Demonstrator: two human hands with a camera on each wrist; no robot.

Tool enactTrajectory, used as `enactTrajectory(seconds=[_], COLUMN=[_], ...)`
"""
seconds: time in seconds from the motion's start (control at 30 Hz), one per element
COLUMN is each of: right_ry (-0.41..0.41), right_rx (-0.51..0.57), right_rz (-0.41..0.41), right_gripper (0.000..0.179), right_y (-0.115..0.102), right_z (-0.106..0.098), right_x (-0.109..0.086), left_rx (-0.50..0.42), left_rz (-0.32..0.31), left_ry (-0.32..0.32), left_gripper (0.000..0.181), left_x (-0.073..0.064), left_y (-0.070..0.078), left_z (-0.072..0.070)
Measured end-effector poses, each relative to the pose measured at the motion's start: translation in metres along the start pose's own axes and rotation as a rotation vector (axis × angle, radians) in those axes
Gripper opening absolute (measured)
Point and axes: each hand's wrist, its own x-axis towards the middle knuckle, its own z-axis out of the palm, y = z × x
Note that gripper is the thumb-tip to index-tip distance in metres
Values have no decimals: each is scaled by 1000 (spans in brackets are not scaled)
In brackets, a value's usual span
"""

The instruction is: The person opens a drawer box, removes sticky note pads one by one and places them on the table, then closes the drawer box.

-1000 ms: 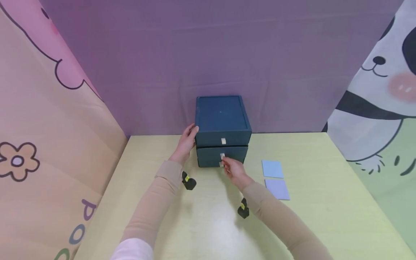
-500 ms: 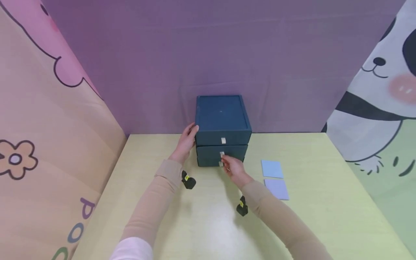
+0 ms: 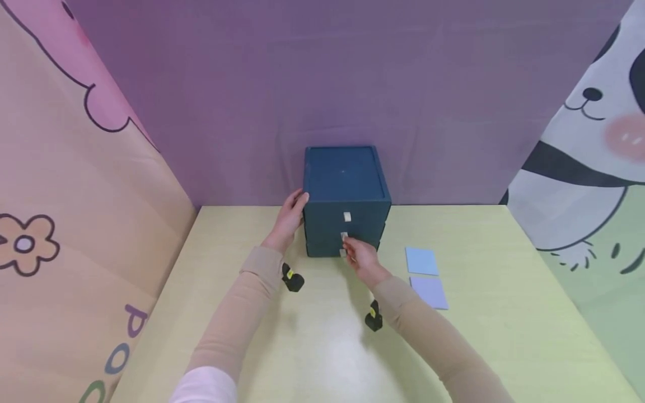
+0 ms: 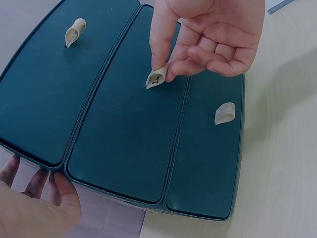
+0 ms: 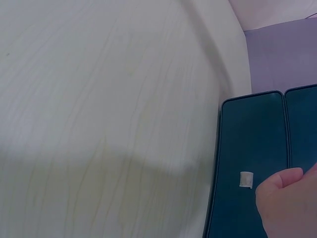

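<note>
A dark blue-green cabinet (image 3: 347, 176) with three stacked drawers stands against the purple backdrop. Each drawer front carries a small cream pull tab. My right hand (image 3: 365, 262) is at the middle tab (image 4: 156, 77), pinching it between thumb and finger, the other fingers loosely curled below. In the left wrist view the middle drawer front (image 4: 124, 129) sits level with its neighbours. My left hand (image 3: 289, 221) rests against the cabinet's left side, thumb at the front corner and fingers laid along the side. The bottom tab (image 4: 225, 113) and top tab (image 3: 347, 216) are untouched.
Right of the cabinet, a light blue square (image 3: 421, 261) and a lilac square (image 3: 429, 293) lie flat on the pale wood table (image 3: 504, 313). Printed cloth walls close in the left and right sides. Black devices (image 3: 374, 317) hang under both wrists.
The middle drawer has slid inward under my right hand, and the dark gap beneath the top drawer has closed. My left hand has stayed at the cabinet's side.
</note>
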Motion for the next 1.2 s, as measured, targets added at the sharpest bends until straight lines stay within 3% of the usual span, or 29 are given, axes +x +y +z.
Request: enactTrajectory(seconds=[0.2, 0.67, 0.8, 1.0, 1.2], right_ry=[-2, -23, -78, -237, -263], right_rx=[6, -7, 6, 72, 112], right_rz=[-8, 7, 8, 39, 71], right_gripper=[14, 15, 12, 16, 21], right_y=[-1, 0, 2, 11, 26], right_z=[2, -1, -5, -16, -27], right_x=[0, 1, 2, 4, 5], left_rx=[9, -4, -9, -13, -13], left_rz=[-4, 0, 3, 0, 5], left_ry=[-8, -13, -19, -7, -6], left_gripper=[60, 61, 61, 59, 59], left_x=[-3, -1, 0, 0, -1], left_y=[5, 0, -1, -1, 0], left_z=[0, -1, -1, 0, 0])
